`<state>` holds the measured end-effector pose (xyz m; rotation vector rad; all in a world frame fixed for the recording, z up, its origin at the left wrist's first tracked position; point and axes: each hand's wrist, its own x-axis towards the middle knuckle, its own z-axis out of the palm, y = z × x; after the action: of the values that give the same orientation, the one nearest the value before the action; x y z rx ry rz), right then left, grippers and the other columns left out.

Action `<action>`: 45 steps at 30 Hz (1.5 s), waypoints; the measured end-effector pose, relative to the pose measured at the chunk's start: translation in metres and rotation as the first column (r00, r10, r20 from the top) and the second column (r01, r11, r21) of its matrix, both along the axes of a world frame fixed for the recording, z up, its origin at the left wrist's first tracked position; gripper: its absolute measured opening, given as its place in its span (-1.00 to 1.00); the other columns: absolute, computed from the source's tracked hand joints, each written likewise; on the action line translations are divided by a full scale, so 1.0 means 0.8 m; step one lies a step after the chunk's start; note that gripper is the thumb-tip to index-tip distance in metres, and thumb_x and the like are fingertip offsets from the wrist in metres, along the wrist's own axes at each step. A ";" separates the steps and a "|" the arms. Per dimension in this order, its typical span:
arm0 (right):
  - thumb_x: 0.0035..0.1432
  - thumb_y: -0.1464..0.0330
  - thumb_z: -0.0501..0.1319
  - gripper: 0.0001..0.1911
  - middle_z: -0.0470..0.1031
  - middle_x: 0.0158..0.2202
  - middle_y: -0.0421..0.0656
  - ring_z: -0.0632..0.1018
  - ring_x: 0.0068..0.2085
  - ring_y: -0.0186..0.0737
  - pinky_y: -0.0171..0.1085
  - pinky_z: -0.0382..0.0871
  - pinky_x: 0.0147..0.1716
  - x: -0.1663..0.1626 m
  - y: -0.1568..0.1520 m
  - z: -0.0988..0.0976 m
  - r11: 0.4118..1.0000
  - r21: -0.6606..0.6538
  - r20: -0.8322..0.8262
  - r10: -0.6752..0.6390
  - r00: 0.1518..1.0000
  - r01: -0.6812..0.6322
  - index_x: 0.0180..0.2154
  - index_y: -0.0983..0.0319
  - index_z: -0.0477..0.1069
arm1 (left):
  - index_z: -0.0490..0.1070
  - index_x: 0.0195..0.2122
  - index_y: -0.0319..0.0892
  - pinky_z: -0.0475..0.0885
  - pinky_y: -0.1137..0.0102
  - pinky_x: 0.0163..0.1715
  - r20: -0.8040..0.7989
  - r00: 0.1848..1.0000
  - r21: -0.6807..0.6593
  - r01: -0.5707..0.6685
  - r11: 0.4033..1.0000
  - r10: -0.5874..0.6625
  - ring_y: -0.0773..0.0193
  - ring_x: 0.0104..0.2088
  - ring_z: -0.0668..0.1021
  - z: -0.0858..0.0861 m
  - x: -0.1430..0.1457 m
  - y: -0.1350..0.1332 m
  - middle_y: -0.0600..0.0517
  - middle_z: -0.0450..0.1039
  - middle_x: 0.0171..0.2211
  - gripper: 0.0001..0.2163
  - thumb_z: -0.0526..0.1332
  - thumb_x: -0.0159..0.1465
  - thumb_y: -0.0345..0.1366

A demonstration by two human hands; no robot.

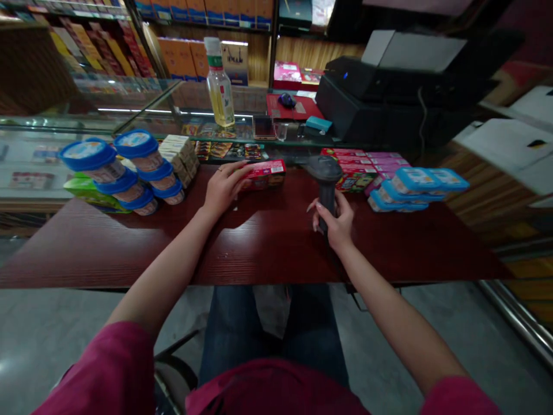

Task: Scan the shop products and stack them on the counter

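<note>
My right hand is wrapped around the handle of a black barcode scanner, held upright over the dark red-brown table. The scanner's head looks a little blurred. At the left end of a small red box my left hand has its fingers over the top and side, gripping it. A white barcode label shows on that box's upper face. Part of the box is hidden by the fingers.
Blue-lidded tubs stand stacked at left beside a green packet and small beige boxes. Red boxes, purple boxes and blue-lidded containers sit at right. Behind are a glass counter, a bottle and a black machine.
</note>
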<state>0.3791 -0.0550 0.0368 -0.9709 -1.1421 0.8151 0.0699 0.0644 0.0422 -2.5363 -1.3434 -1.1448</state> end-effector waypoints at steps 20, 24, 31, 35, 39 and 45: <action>0.19 0.09 0.48 -0.43 0.58 -0.23 -0.23 0.48 -0.62 -0.35 -0.28 0.43 -0.64 0.137 -0.059 -0.022 0.830 0.192 -0.082 -0.519 0.851 0.524 0.12 0.07 0.35 | 0.45 0.40 0.04 0.42 0.02 0.37 -0.120 0.955 0.068 0.280 0.958 -0.271 -0.04 0.51 0.36 -0.005 0.294 -0.033 -0.10 0.47 0.41 -0.54 0.30 0.49 -0.31; 0.17 0.08 0.49 -0.43 0.58 -0.26 -0.24 0.47 -0.63 -0.34 -0.27 0.44 -0.65 0.136 -0.058 -0.020 0.839 0.188 -0.076 -0.506 0.859 0.510 0.10 0.08 0.36 | 0.54 0.31 0.10 0.41 -0.03 0.33 -0.093 0.985 0.045 0.153 0.987 -0.148 -0.11 0.47 0.37 -0.001 0.306 -0.027 -0.09 0.44 0.42 -0.59 0.33 0.45 -0.32; 0.08 0.16 0.54 -0.59 0.61 -0.32 -0.17 0.47 -0.60 -0.27 -0.21 0.38 -0.60 0.115 -0.072 0.004 0.890 0.080 -0.051 -0.446 0.893 0.449 -0.09 0.06 0.47 | 0.54 0.32 0.06 0.41 -0.05 0.31 -0.162 0.985 0.013 0.059 0.998 -0.056 -0.15 0.43 0.40 0.011 0.321 -0.046 -0.13 0.43 0.43 -0.62 0.25 0.50 -0.26; 0.02 0.20 0.55 -0.70 0.61 -0.36 -0.11 0.44 -0.61 -0.22 -0.16 0.31 -0.61 0.088 -0.073 0.017 0.935 0.023 -0.022 -0.353 0.935 0.353 -0.26 0.06 0.52 | 0.27 0.53 0.19 0.44 0.03 0.29 -0.187 0.982 0.063 -0.015 0.998 0.027 -0.08 0.47 0.35 0.020 0.271 -0.065 -0.03 0.17 0.58 -0.45 0.23 0.52 -0.12; 0.01 0.17 0.54 -0.69 0.65 -0.38 -0.13 0.44 -0.64 -0.22 -0.20 0.31 -0.66 0.042 -0.056 0.022 0.995 -0.050 -0.042 -0.094 0.995 0.091 -0.28 0.07 0.51 | 0.10 0.60 0.16 0.35 -0.01 0.37 -0.075 0.967 0.102 -0.237 0.966 0.245 -0.09 0.52 0.29 0.038 0.148 -0.079 -0.06 0.15 0.58 -0.38 0.16 0.55 -0.07; 0.08 0.14 0.50 -0.68 0.69 -0.34 -0.16 0.47 -0.63 -0.32 -0.29 0.35 -0.65 -0.046 -0.008 0.020 0.962 -0.097 -0.085 0.248 0.965 -0.256 -0.26 0.16 0.49 | 0.12 0.58 -0.01 -0.06 -0.19 0.54 0.097 0.860 0.130 -0.509 0.851 0.500 -0.16 0.62 0.00 0.096 -0.064 -0.070 -0.05 0.10 0.60 -0.33 0.22 0.51 0.02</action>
<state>0.3426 -0.0612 0.0530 -0.8858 -1.1834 1.1181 0.0185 0.0086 0.1193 -1.8792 -1.7204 -1.1548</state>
